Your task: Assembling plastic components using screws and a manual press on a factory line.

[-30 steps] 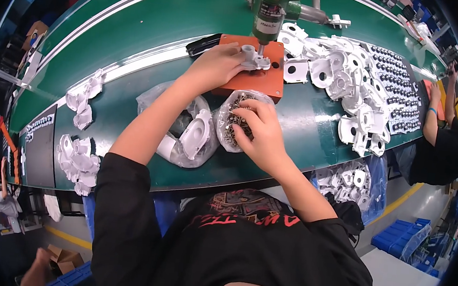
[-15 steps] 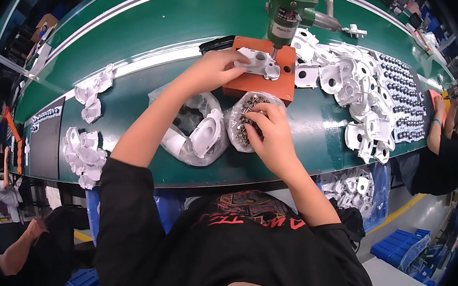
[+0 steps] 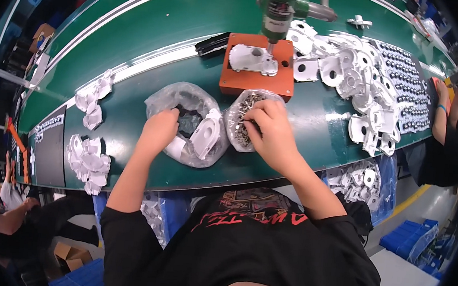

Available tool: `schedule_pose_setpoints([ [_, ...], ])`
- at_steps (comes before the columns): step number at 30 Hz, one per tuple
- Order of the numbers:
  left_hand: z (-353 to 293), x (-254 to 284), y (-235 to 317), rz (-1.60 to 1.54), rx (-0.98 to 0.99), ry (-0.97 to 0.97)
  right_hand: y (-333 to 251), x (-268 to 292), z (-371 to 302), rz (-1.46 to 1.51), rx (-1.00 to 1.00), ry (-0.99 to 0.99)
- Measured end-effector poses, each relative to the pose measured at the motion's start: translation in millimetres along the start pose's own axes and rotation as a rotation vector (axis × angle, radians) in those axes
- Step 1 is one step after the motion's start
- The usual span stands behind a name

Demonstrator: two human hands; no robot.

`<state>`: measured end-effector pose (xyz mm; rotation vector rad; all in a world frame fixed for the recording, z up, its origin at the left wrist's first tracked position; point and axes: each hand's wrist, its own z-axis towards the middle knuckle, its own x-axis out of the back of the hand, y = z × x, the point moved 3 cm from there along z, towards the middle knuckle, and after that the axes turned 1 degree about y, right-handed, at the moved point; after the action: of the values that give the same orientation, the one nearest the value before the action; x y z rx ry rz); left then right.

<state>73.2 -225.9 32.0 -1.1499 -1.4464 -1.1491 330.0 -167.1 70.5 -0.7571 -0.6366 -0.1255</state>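
Observation:
My left hand [image 3: 160, 130] reaches over the rim of a clear plastic bag [image 3: 162, 96] with dark parts inside. Its fingers are bent together and their tips are hidden. A white plastic housing [image 3: 206, 134] lies on that bag's right side. My right hand [image 3: 271, 129] is over a smaller clear bag of metal screws [image 3: 247, 104], thumb and fingers pinched; what they hold is too small to make out. Beyond the hands, another white housing [image 3: 245, 58] sits on an orange block [image 3: 256, 85], under the tip of a green press-like machine [image 3: 277, 16]. Neither hand touches it.
White housings are heaped on the right [image 3: 362, 84] and in two piles at left [image 3: 88, 160]. Small dark parts fill a tray [image 3: 405, 87] at far right. A black object [image 3: 212, 44] lies beside the block. A co-worker's arm [image 3: 441, 115] shows at right.
My left hand has left the white housing on the orange block and come back to the bag of dark parts. My right hand stays at the screws, its fingers drawn closer together.

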Motion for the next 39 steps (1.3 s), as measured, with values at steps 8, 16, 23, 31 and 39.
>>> schedule_pose_setpoints([
  [8,1,29,26,-1.115,-0.07,0.037,3,-1,-3,0.067,-0.014,0.084],
  [16,30,31,36,-1.761,-0.101,-0.027,1,-8,-2,-0.093,0.069,0.036],
  [23,51,53,71,-1.781,-0.109,0.131,1,-6,-1,-0.152,0.071,-0.026],
  [31,143,89,95,-1.331,-0.068,0.075,1,-7,6,-0.252,0.118,-0.088],
  [39,212,80,127,-0.809,-0.296,-0.267,4,5,9,0.103,0.034,-0.062],
])
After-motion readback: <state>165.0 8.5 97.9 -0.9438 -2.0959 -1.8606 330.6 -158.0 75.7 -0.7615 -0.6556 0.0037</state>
